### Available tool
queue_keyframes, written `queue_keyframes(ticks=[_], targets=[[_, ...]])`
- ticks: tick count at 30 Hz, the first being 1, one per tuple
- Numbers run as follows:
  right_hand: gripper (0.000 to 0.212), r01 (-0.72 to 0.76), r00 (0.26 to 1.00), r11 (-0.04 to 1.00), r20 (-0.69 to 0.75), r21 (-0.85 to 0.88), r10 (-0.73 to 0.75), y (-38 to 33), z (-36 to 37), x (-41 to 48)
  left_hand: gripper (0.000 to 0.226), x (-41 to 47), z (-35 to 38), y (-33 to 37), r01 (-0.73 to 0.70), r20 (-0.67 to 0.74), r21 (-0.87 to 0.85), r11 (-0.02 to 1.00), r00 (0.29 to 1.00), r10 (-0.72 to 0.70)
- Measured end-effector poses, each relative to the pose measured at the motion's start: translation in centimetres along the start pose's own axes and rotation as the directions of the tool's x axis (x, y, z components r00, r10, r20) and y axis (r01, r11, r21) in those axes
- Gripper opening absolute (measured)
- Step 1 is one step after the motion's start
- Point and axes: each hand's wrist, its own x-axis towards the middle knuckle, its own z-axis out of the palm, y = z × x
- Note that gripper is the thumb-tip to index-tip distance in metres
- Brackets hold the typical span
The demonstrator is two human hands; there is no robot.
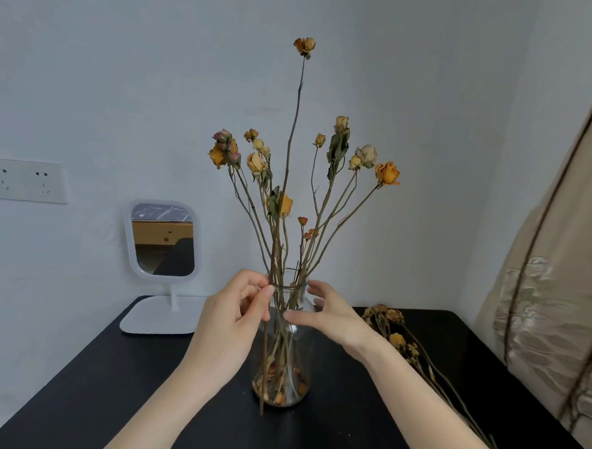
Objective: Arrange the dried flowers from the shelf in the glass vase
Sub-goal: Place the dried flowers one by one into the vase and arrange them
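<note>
A clear glass vase (285, 378) stands in the middle of the black table (107, 403), holding several dried yellow and orange roses (386, 172). My left hand (229, 324) pinches one long dried stem (295, 121) just left of the vase's rim; its yellow head rises far above the others, and its lower end hangs down outside the front of the glass, near the table. My right hand (331, 315) rests its fingers and thumb against the right side of the vase's neck.
More dried flowers (398, 339) lie on the table to the right of the vase. A white standing mirror (163, 241) is at the back left. A beige curtain (555, 289) hangs at the right edge. Wall sockets (22, 179) are at the left.
</note>
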Motion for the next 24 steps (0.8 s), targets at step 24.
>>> queue_keyframes(ticks=[24], targets=[[0.061,0.130,0.882,0.908,-0.371,-0.399,-0.290,-0.9,4.8,0.3,0.009,2.6,-2.5,2.5,-0.133,-0.101,-0.091,0.987,0.987,0.124]])
